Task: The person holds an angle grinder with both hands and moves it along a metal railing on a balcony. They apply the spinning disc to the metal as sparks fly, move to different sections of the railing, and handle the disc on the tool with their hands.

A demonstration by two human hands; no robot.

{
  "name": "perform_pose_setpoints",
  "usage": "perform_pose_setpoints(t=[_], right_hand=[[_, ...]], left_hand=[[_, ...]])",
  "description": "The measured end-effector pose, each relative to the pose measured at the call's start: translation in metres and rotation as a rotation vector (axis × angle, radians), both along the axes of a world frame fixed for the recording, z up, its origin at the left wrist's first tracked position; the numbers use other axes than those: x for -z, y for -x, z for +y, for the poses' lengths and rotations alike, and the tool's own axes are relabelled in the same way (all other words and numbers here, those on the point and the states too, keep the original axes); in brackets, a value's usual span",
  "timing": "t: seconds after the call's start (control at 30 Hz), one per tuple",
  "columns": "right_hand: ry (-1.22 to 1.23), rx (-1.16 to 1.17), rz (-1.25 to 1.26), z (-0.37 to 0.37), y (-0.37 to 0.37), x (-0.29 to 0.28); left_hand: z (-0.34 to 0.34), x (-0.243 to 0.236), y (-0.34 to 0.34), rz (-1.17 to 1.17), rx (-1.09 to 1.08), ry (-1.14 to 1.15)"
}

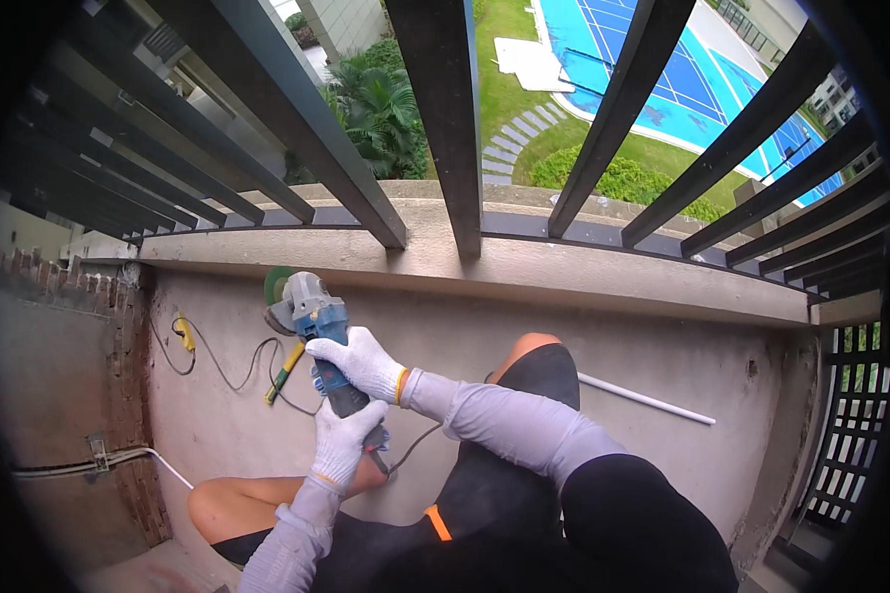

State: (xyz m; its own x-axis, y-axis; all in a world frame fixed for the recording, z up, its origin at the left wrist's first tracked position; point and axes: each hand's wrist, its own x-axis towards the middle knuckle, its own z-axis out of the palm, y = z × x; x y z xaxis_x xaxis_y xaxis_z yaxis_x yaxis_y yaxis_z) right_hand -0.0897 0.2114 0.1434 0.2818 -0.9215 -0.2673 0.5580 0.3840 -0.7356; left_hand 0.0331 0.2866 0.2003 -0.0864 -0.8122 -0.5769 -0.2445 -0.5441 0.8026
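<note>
At the far left I see a brick wall (119,326) with a white pipe (119,460) running along its lower part. Just right of it, a yellow plug (184,332) lies on the concrete floor (663,366) near the left corner, its black cord (232,371) trailing toward a screwdriver with a yellow-green handle (284,374). My left hand (343,443), in a white glove, is clenched around the rear of the blue grinder (318,331). My right hand (360,361), also gloved, grips the grinder's body just ahead of it, fingers wrapped tight. The grinder sits low against the base of the concrete ledge (524,262), with its green disc (276,285) touching or nearly touching the wall there; I cannot tell which. Farther right, a thin white rod (646,399) lies on the floor. Dark railing bars (450,119) rise above the ledge.
</note>
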Motion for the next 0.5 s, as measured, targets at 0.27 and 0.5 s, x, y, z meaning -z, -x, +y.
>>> perform_pose_setpoints(t=[0.27, 0.5], right_hand=[[0.308, 0.038, 0.303, 0.02, 0.003, -0.013], [0.214, 0.057, 0.832, 0.065, 0.073, -0.027]], left_hand=[[-0.004, -0.013, -0.034, -0.07, 0.22, 0.086], [-0.005, 0.013, -0.007, 0.11, 0.352, 0.153]])
